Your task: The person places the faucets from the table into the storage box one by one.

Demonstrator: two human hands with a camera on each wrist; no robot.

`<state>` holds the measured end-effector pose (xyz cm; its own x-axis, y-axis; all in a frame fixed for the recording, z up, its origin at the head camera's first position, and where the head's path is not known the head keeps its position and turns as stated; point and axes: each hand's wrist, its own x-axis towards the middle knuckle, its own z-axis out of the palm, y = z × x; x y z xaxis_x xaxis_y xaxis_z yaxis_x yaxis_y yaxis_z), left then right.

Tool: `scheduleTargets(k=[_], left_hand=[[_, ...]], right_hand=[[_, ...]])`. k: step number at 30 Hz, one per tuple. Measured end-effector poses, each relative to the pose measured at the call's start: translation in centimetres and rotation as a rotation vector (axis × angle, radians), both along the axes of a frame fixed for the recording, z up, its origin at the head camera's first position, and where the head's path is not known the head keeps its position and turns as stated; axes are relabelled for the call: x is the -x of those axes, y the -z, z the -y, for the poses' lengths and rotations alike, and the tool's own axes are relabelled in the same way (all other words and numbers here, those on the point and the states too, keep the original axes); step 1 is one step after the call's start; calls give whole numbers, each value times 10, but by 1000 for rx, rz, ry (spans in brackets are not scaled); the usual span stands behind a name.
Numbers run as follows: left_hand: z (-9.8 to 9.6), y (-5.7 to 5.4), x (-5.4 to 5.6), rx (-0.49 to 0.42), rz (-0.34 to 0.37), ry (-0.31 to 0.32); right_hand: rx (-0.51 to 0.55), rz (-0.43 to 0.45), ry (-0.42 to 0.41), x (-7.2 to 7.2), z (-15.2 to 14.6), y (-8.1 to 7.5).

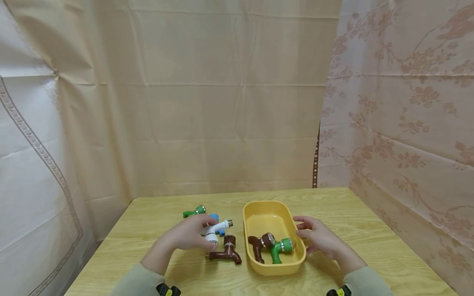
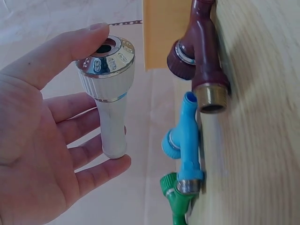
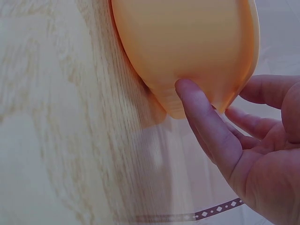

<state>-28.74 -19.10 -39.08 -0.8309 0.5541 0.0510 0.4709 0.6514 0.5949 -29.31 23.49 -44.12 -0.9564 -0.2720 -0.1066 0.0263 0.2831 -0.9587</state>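
My left hand [image 1: 190, 233] grips a white tap [image 2: 112, 117], its thumb on the chrome-ringed knob and fingertips along the body. The tap is above the tabletop, its brass-coloured threaded end facing right in the head view. Beneath and behind it lies a blue tap [image 2: 189, 145], partly hidden by the hand in the head view. A dark brown tap [image 1: 226, 254] rests just right of the left hand. My right hand [image 1: 322, 236] touches the right side of a yellow tray [image 1: 274, 269], extended fingers against its outer wall and rim. Inside are a brown tap [image 1: 258, 245] and a green tap [image 1: 278, 248].
Another green tap [image 1: 194, 211] lies at the back left, beyond the left hand. Everything stands on a wood-grain table [image 1: 363, 222]. Pale curtains [image 1: 229, 102] hang behind it, and flowered cloth [image 1: 414, 123] runs along the right side.
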Motion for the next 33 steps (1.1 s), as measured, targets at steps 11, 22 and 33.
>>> scheduleTargets(k=[11,22,33], left_hand=[[-23,-7,7,23,-83,63],[-49,-15,10,48,-90,46],[-71,-16,20,36,-85,26]], right_hand=[[-2,-9,-9,0,0,-1],[-13,12,17,0,2,-3],[-11,5,7,-1,1,-2]])
